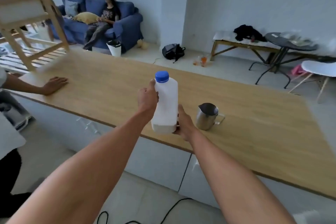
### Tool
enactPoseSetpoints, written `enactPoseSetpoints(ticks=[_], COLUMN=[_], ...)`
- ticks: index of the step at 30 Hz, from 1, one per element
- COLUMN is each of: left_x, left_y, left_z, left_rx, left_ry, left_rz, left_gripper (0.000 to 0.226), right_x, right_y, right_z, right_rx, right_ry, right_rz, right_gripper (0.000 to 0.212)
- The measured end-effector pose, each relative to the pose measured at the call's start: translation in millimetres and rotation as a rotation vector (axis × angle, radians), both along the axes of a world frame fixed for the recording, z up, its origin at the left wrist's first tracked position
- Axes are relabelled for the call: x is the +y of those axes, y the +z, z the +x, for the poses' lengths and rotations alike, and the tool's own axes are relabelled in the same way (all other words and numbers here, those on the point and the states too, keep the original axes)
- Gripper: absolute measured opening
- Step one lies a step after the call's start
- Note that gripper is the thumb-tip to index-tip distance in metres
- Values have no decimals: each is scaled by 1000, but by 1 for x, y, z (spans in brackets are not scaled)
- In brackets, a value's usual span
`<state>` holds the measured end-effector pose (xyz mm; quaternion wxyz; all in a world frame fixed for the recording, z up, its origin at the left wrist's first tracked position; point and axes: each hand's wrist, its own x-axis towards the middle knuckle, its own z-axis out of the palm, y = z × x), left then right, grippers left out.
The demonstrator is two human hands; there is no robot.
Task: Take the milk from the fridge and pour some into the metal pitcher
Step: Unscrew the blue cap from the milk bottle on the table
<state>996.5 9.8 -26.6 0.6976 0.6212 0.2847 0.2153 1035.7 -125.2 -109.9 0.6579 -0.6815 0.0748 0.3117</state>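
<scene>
A white plastic milk bottle (167, 103) with a blue cap (162, 76) stands upright above the near edge of the wooden counter (254, 123). Only a little milk shows at its bottom. My left hand (147, 96) grips the bottle's upper left side, just below the cap. My right hand (183, 122) holds its lower right side and base. The metal pitcher (207, 116) stands on the counter just right of the bottle, its handle pointing right and its mouth uncovered.
Another person's hand (54, 84) rests flat on the counter's left end. Beyond the counter are a blue sofa (125, 27) with a seated person, a white bin (114, 47), a black backpack (172, 52), a bench (241, 42) and a white chair (320, 69). A black cable (163, 212) lies on the floor.
</scene>
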Motion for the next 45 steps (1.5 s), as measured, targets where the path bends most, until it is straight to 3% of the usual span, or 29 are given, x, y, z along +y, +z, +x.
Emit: enactPoseSetpoints(ticks=[6, 10, 17, 25, 28, 31, 35, 37, 45], left_x=[-8, -12, -17, -26, -27, -29, -28, -27, -28], left_y=[-10, -25, -47, -55, -55, -57, -57, -59, -70], left_z=[44, 62, 79, 87, 85, 83, 82, 83, 85], left_rx=[17, 35, 23, 31, 37, 46, 3, -6, 10], left_ry=[-166, -244, -306, -328, -325, -320, -350, -367, -334], left_rz=[-3, 17, 63, 113, 143, 171, 143, 123, 43], left_gripper=[50, 51, 54, 54, 51, 47, 42, 41, 37], right_x=[-5, -2, -2, -11, -11, -16, -18, -13, 11], right_y=[-2, -12, -30, -45, -25, 9, 48, 64, 76], right_z=[20, 29, 40, 50, 43, 35, 50, 60, 76], right_rx=[20, 23, 38, 18, -130, -571, -990, -1117, -1025], right_ry=[-158, -245, -363, -351, -429, -469, -432, -347, -134], right_rz=[-7, -39, -41, -26, -237, -696, -858, -933, -1207], right_gripper=[53, 66, 57, 50, 47, 60, 48, 54, 71])
